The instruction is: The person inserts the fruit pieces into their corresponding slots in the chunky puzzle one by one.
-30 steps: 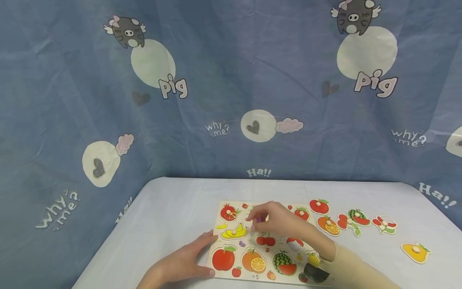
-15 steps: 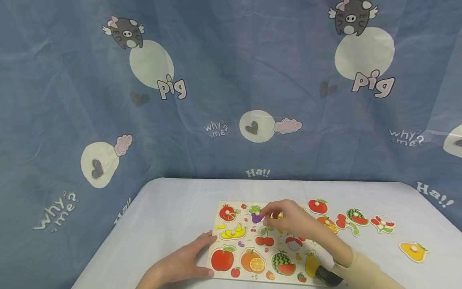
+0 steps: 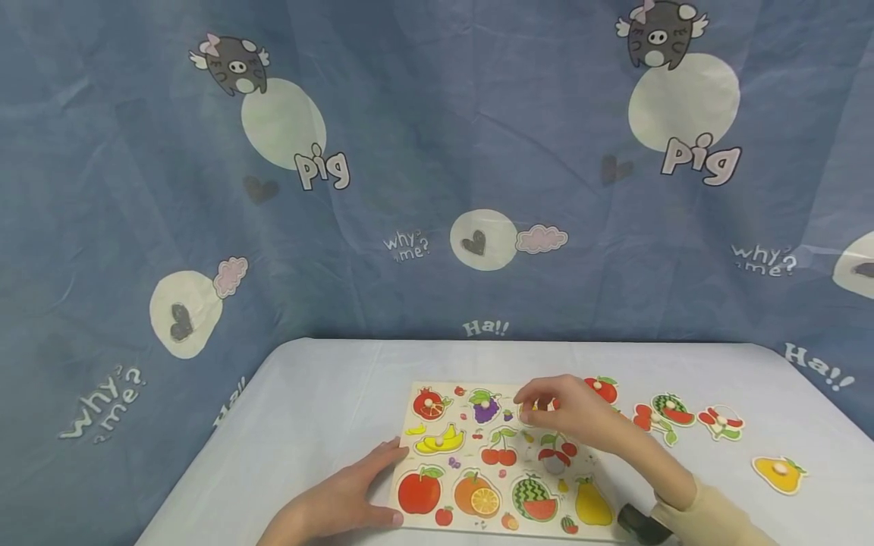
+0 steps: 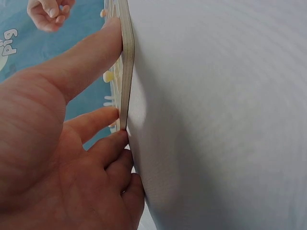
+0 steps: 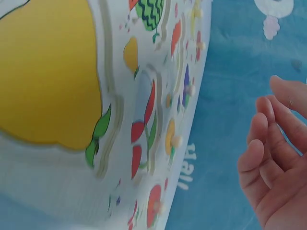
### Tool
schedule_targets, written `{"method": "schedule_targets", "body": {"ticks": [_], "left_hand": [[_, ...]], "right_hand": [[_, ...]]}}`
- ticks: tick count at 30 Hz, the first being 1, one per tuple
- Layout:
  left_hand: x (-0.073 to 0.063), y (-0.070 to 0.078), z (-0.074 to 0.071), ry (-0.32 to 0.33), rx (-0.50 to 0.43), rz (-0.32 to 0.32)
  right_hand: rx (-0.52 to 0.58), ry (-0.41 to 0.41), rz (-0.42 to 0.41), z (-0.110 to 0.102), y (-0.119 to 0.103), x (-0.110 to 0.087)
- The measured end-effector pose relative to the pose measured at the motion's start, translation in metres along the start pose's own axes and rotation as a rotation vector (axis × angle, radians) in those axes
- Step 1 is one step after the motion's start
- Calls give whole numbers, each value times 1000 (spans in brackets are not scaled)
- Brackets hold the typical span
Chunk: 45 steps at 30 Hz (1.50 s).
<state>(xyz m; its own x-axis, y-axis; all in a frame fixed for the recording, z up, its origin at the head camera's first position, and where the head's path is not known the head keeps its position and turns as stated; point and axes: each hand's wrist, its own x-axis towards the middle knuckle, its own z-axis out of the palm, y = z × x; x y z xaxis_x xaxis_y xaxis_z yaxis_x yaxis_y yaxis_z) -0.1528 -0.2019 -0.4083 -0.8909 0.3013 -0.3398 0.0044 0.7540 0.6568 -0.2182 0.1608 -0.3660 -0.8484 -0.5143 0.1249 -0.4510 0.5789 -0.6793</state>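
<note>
A fruit puzzle board (image 3: 539,528) lies on the white table. My left hand (image 3: 344,493) rests against its left side; in the left wrist view, the thumb (image 4: 91,60) lies along the board's edge, with straight fingers touching it lower down. Above the board's far right part, my right hand (image 3: 573,409) hovers with fingers loosely bent and nothing in them. Just beside its fingertips is a yellow knobbed piece (image 5: 171,136), partly covered in the head view. Knobbed grape (image 3: 485,409), pomegranate (image 3: 428,405) and banana (image 3: 440,441) pieces sit in the board.
Loose pieces lie right of the board: a red fruit (image 3: 602,390), cherries (image 3: 662,426), a watermelon (image 3: 674,411), a red-and-white fruit (image 3: 721,423) and a yellow pear-like one (image 3: 780,475). Behind the table hangs a blue printed curtain (image 3: 396,303).
My right hand has moved right, from over the grape piece to the board's far right part, leaving the grape piece uncovered. My left hand stays in place.
</note>
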Motion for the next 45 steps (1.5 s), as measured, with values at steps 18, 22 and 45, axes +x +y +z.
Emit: {"method": "schedule_targets", "body": {"ticks": [18, 22, 45], "left_hand": [[-3, 1, 0, 2, -5, -3], [-3, 1, -1, -6, -20, 9], [1, -1, 0, -1, 6, 20]], "right_hand": [[22, 77, 94, -24, 22, -27], [7, 102, 114, -29, 26, -33], [-64, 151, 192, -54, 59, -61]]}}
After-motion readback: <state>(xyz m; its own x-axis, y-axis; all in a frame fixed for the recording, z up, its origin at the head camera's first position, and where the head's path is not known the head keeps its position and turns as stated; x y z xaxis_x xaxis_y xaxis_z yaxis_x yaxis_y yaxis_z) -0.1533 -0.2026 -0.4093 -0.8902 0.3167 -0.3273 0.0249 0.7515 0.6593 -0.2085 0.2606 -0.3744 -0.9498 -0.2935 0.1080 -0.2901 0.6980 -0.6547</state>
